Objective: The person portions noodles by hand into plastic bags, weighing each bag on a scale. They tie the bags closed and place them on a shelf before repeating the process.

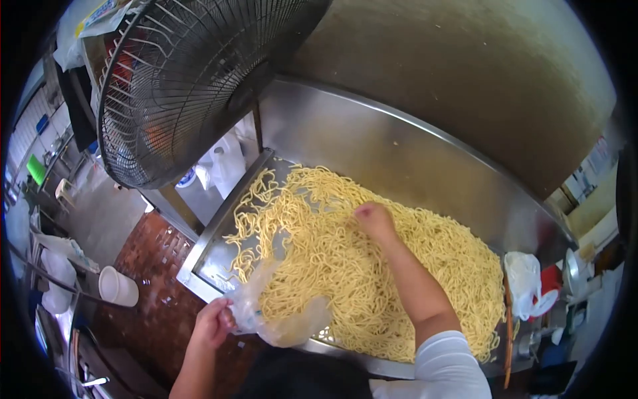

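A thick spread of yellow noodles [445, 259] covers much of a steel tray-like table [212, 266]. At the near left edge, my left hand [216, 322] is closed on the gathered edge of a clear plastic bag [286, 329]. The bag lies over the front rim, partly against the noodles; whether any are inside it, I cannot make out. Farther in, my right hand [374, 221] reaches across to the back middle of the heap. Its fingers are curled down into the noodles and their tips are hidden.
A large black fan [186, 86] leans over the table's back left corner. Behind the noodles rises a steel backboard [372, 143]. To the right are a white plastic bag [524, 279] and a long wooden stick [509, 332]. A white bucket [118, 287] stands at the left.
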Available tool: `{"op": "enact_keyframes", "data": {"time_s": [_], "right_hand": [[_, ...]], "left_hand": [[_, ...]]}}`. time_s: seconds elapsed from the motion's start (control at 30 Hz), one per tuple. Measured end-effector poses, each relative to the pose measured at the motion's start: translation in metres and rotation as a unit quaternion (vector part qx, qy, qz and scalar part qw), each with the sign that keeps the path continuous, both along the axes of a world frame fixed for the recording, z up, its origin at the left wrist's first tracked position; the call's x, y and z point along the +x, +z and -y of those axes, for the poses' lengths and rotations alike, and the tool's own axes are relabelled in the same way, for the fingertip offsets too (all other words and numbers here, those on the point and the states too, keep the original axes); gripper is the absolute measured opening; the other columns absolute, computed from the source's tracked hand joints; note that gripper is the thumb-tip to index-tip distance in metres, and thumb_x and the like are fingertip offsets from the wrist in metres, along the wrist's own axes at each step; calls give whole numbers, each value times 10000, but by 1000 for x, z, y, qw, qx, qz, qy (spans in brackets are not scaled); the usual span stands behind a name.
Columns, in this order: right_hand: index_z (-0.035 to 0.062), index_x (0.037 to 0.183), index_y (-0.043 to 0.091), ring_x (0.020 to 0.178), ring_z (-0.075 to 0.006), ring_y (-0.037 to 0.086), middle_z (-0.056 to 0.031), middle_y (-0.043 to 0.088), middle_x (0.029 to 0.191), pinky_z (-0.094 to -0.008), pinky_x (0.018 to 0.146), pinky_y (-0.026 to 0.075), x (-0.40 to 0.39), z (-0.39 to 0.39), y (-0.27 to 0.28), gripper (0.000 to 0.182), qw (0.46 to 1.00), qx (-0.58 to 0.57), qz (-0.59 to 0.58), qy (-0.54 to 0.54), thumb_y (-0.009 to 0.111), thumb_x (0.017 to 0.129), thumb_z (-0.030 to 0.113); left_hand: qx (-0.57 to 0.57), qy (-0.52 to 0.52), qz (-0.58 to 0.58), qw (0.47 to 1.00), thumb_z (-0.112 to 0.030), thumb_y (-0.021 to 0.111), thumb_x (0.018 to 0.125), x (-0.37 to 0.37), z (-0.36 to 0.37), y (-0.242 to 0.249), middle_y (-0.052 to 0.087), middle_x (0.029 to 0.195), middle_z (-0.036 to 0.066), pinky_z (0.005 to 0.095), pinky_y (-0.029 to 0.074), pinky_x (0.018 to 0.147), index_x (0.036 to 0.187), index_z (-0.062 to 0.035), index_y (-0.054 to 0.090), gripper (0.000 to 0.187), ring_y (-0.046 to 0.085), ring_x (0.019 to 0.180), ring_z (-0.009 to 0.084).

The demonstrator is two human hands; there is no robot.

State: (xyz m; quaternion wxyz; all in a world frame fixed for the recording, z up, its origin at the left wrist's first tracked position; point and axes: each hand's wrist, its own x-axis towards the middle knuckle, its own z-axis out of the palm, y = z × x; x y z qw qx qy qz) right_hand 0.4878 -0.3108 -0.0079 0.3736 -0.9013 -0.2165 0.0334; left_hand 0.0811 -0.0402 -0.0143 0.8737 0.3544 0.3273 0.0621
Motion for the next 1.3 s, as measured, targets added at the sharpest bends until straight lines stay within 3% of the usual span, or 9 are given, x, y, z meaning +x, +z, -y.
{"op": "enact_keyframes", "data": {"time_s": [0.1,0.23,0.57,0.67,0.73,0.8,0.97,1.17,1.3], "right_hand": [[98,997,701,903,-290,674,-120,707,942,-391,772,527,55,3,-29,191,985,-75,16,-153,633,822,129],[102,1153,634,1056,-296,636,-134,664,1157,-400,861,517,88,-5,-71,305,972,-182,-29,-143,592,852,125],[31,964,643,841,-343,628,-142,674,941,-442,760,514,109,-11,-86,187,959,-259,73,-84,560,914,192],[9,918,617,680,-298,585,-106,626,799,-439,686,506,107,-25,-54,207,987,9,110,-115,573,926,211],[13,936,624,589,-230,518,-58,555,726,-423,649,493,101,-39,-28,237,947,265,-171,-60,612,916,249],[22,940,632,609,-170,538,-38,566,752,-397,675,503,92,-49,-24,265,965,162,-205,-40,656,890,281],[76,1071,663,886,-294,663,-138,694,964,-418,800,508,77,-76,-67,366,939,-311,13,144,690,816,337],[53,1093,648,1061,-312,617,-159,653,1127,-431,890,489,71,-83,-41,398,963,-239,-106,65,639,840,359],[41,1087,642,1034,-316,628,-151,666,1098,-433,875,497,96,-76,-59,391,949,-308,26,70,606,870,365]], "left_hand": [[-1,44,-45,998,-195,571,912,-15,5,-14,511,565,51,382,469,550,935,-32,601,167,514,499,198],[8,40,-64,997,-177,579,910,-11,12,-9,535,572,67,393,488,560,918,-17,606,163,527,491,212],[-15,26,-75,997,-173,599,904,-9,11,-10,544,596,66,373,496,561,941,-15,604,162,534,511,208],[-14,22,-68,997,-170,602,899,-9,10,-14,540,594,66,367,495,558,945,-13,602,164,533,514,209],[-9,21,-77,997,-169,603,896,-6,10,-13,542,595,67,366,496,557,950,-11,601,166,535,514,209],[-3,19,-83,996,-167,604,894,-5,9,-14,544,596,68,365,496,556,954,-10,601,169,536,515,208],[-2,15,-92,996,-158,599,891,-5,11,-16,546,598,69,364,497,553,959,-4,604,168,540,520,210],[-27,21,-65,997,-154,590,895,-16,13,-17,535,599,61,377,489,576,959,3,601,170,535,533,207],[-39,36,-71,996,-151,587,897,-15,17,-20,541,610,62,376,487,581,964,-1,601,165,539,546,204]]}}
